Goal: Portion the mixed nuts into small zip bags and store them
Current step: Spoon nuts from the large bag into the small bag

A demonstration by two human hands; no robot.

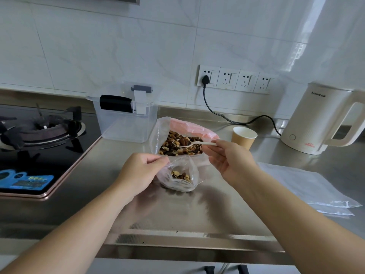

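Note:
A large clear bag with a pink strip point(187, 126) stands open on the steel counter, full of mixed nuts point(182, 149). In front of it sits a small clear zip bag point(178, 175) with a few nuts at its bottom. My left hand point(138, 171) pinches the small bag's left rim and keeps its mouth open. My right hand point(229, 157) pinches the handle of a pale plastic spoon point(195, 143). The spoon's bowl carries nuts and hovers over the large bag.
A clear plastic storage box point(126, 119) with dark latches stands behind left. A gas hob point(39, 135) fills the left side. A paper cup point(244, 137) and a cream electric kettle point(318, 119) stand at the right. Several flat empty bags point(308, 184) lie on the counter at right.

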